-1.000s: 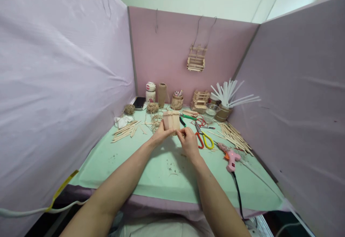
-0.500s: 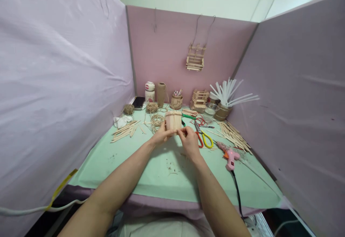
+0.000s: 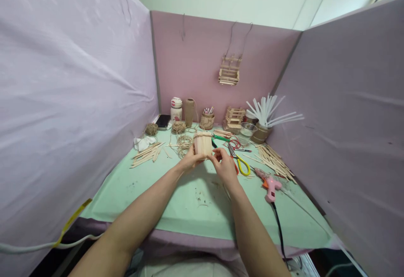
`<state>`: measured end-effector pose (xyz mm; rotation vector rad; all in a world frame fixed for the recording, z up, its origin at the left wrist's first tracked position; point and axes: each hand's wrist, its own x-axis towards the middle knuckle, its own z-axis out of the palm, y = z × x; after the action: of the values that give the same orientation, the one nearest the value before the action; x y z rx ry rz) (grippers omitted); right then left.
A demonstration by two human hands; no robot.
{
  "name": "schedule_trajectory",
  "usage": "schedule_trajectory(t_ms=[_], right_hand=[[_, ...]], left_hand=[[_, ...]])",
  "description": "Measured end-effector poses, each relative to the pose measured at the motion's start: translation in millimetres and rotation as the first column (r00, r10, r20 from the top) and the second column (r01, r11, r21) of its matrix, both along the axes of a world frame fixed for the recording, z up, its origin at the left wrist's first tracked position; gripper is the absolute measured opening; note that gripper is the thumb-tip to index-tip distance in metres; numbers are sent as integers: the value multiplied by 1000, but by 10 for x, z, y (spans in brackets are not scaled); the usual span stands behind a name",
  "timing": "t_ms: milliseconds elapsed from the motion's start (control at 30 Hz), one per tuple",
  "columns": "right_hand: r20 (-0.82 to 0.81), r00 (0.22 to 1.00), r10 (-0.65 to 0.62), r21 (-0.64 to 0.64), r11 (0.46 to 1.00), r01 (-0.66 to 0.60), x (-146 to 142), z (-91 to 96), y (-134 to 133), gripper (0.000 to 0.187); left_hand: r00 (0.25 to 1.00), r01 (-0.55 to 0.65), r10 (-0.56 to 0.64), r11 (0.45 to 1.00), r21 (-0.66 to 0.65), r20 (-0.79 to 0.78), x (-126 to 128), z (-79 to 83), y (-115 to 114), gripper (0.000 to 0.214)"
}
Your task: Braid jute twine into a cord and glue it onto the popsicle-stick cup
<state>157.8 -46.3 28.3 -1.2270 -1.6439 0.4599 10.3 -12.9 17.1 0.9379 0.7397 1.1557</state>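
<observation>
A small container of pale wooden craft sticks, with a band of twine round its upper rim, is held up above the green table. My left hand grips it from the left and below. At its lower right edge, the thumb and fingertips of my right hand are pinched together, touching the container. What lies in this pinch is too small to make out; a thin strand shows beside the right wrist. Just right of that hand lie scissors with red and yellow handles. Loose coils of twine rest behind my left hand.
A pink glue gun with a black cord lies on the right. Loose craft sticks are on the left, with more sticks on the right. Behind stand a clear water cup, a bottle and a pen pot.
The view has tipped slightly upward. My right hand has shifted a little at the container's lower edge, its fingers slightly more raised. The left hand keeps its hold.
</observation>
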Motion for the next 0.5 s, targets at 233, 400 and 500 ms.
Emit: schedule_trajectory(t_ms=[233,400,500], right_hand=[[114,992,47,-41,998,-42,152,79,7,18],[80,996,28,-175,984,-14,189,82,20,23],[32,999,11,-229,974,-4,204,64,41,26]], left_hand=[[999,-22,24,999,31,-42,-17,18,0,85],[998,-10,13,999,51,-68,-12,45,-16,85],[997,-11,16,998,62,-81,-13,14,4,85]])
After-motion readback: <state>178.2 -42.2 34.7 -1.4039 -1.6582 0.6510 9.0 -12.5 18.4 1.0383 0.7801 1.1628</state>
